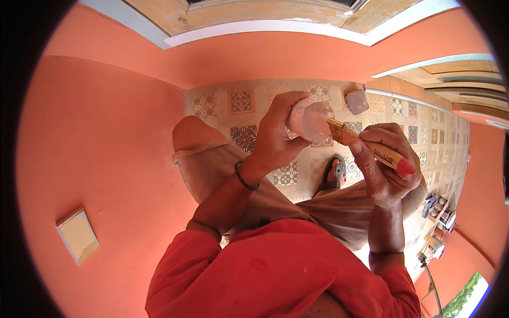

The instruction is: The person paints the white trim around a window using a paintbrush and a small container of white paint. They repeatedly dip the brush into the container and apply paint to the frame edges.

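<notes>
My left hand [274,131] grips a small translucent plastic cup [300,121] around its side, its mouth tilted to the right. A pale pinkish residue coats the cup. In my right hand [387,167] is a flat paintbrush [352,137] with a wooden handle, a red tip and printed lettering. Its metal ferrule lies at the cup's rim, and the bristles point into the mouth; I cannot make out how much paint is on them. Both hands are raised above my bent legs.
An orange-painted wall [107,131] rises close on the left and continues ahead below a white-edged wooden window frame [262,18]. A square block [357,101] lies on the patterned tile floor [284,175]. Assorted items [439,210] stand along the right. A switch-box plate [78,237] is on the left wall.
</notes>
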Demonstrator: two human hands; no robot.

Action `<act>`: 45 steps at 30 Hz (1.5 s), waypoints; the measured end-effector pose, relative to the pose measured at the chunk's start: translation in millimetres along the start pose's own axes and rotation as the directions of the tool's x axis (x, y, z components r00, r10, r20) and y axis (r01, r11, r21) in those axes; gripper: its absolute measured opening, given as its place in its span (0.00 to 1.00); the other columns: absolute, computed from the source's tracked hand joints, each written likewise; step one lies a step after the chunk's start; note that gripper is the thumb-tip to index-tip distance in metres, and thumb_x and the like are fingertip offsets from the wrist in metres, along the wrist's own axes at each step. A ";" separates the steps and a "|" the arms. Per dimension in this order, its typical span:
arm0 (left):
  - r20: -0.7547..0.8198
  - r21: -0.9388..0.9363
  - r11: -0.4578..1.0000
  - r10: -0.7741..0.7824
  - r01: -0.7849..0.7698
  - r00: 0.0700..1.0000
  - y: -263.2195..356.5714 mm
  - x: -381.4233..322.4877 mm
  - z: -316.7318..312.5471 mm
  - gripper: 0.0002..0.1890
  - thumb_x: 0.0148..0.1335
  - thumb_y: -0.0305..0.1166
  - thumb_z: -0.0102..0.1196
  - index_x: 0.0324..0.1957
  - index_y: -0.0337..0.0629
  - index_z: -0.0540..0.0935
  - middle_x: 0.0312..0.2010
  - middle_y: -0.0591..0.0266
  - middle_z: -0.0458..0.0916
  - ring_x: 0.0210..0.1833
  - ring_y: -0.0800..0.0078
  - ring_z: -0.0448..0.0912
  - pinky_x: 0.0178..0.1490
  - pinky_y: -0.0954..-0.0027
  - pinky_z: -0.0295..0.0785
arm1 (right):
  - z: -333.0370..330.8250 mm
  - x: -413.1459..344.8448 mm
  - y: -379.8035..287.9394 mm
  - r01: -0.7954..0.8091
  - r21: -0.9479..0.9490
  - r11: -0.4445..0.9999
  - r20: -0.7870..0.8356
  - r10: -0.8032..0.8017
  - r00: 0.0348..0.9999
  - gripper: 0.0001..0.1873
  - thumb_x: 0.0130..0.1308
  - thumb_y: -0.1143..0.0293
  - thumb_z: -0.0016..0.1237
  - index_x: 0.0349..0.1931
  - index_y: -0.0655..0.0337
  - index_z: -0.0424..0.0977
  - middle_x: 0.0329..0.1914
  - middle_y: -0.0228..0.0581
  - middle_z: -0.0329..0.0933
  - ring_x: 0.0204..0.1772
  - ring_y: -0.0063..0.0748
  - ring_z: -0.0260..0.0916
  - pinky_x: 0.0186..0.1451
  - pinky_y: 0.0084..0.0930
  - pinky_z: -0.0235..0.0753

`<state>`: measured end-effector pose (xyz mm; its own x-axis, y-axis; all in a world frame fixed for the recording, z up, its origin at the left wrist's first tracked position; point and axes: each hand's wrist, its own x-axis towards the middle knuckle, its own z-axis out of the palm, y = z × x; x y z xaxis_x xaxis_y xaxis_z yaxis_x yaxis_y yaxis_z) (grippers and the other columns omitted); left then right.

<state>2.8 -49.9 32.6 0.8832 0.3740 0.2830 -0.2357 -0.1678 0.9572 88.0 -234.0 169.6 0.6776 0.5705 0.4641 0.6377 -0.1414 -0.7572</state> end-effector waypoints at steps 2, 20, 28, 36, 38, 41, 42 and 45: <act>-0.012 0.021 0.999 0.029 -0.029 1.000 2.1 -0.7 -2.9 0.44 0.49 0.20 0.82 0.70 0.40 0.76 0.60 0.59 0.81 0.63 0.67 0.83 0.66 0.64 0.79 | 7.8 3.0 4.2 0.043 -0.044 0.998 0.052 -0.040 0.998 0.11 0.63 0.84 0.72 0.43 0.71 0.84 0.36 0.43 0.86 0.35 0.31 0.84 0.31 0.23 0.79; -0.037 0.069 0.996 0.054 -0.051 0.998 2.1 -2.6 -16.2 0.45 0.48 0.21 0.83 0.70 0.40 0.76 0.61 0.56 0.79 0.63 0.64 0.82 0.66 0.63 0.78 | 43.1 2.7 26.2 0.190 -0.128 0.973 0.126 -0.174 0.977 0.15 0.60 0.86 0.72 0.43 0.63 0.82 0.38 0.39 0.86 0.35 0.39 0.85 0.29 0.30 0.81; -0.058 0.073 0.995 0.066 -0.061 0.996 -0.5 -2.8 -21.2 0.44 0.48 0.20 0.82 0.69 0.40 0.77 0.60 0.56 0.79 0.63 0.64 0.82 0.65 0.63 0.78 | 43.0 0.9 22.0 0.083 -0.014 0.996 0.044 -0.082 0.996 0.13 0.64 0.86 0.70 0.45 0.65 0.82 0.38 0.44 0.86 0.35 0.36 0.84 0.30 0.26 0.81; -0.088 0.071 0.997 0.015 -0.009 0.996 -0.6 -2.7 -34.5 0.43 0.47 0.20 0.83 0.67 0.40 0.77 0.60 0.58 0.80 0.62 0.65 0.82 0.65 0.63 0.78 | 52.2 -9.4 -0.5 -0.107 0.130 0.986 -0.108 0.121 0.987 0.08 0.67 0.85 0.68 0.44 0.74 0.83 0.39 0.49 0.85 0.34 0.24 0.80 0.30 0.18 0.76; -0.101 0.047 0.999 0.021 -0.016 0.995 0.5 -1.9 -39.2 0.43 0.47 0.19 0.83 0.67 0.40 0.77 0.59 0.58 0.80 0.62 0.65 0.83 0.65 0.63 0.79 | 57.8 -11.7 -6.8 -0.102 0.142 0.985 -0.131 0.121 0.984 0.08 0.67 0.85 0.68 0.44 0.74 0.83 0.39 0.49 0.85 0.34 0.24 0.80 0.29 0.18 0.75; -0.117 0.031 0.999 0.033 -0.029 0.993 4.0 -3.0 -48.3 0.43 0.47 0.19 0.82 0.67 0.41 0.77 0.59 0.58 0.80 0.62 0.64 0.83 0.65 0.63 0.79 | 68.1 -11.5 -13.9 -0.074 0.128 0.989 -0.127 0.090 0.988 0.06 0.69 0.84 0.66 0.43 0.74 0.83 0.40 0.50 0.84 0.32 0.23 0.79 0.26 0.17 0.76; -0.119 0.043 0.999 0.038 -0.033 0.992 5.4 -3.7 -52.4 0.43 0.47 0.18 0.82 0.67 0.41 0.77 0.59 0.58 0.80 0.62 0.64 0.83 0.65 0.63 0.79 | 71.6 -12.1 -17.4 -0.079 0.156 0.985 -0.156 0.103 0.982 0.06 0.70 0.84 0.66 0.43 0.74 0.83 0.41 0.50 0.83 0.31 0.23 0.79 0.25 0.17 0.76; -0.144 0.075 0.996 0.058 -0.048 0.988 8.6 -5.4 -65.0 0.43 0.47 0.18 0.82 0.67 0.40 0.77 0.59 0.57 0.80 0.62 0.63 0.83 0.66 0.63 0.79 | 82.0 -9.9 -23.8 -0.048 0.185 0.982 -0.174 0.081 0.981 0.06 0.72 0.82 0.64 0.44 0.75 0.82 0.41 0.50 0.83 0.27 0.21 0.78 0.20 0.17 0.75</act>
<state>-30.3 5.9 43.2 0.8002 0.4913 0.3440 -0.2464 -0.2537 0.9354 36.0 -170.0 145.3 0.7805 0.4079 0.4738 0.5252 -0.0166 -0.8508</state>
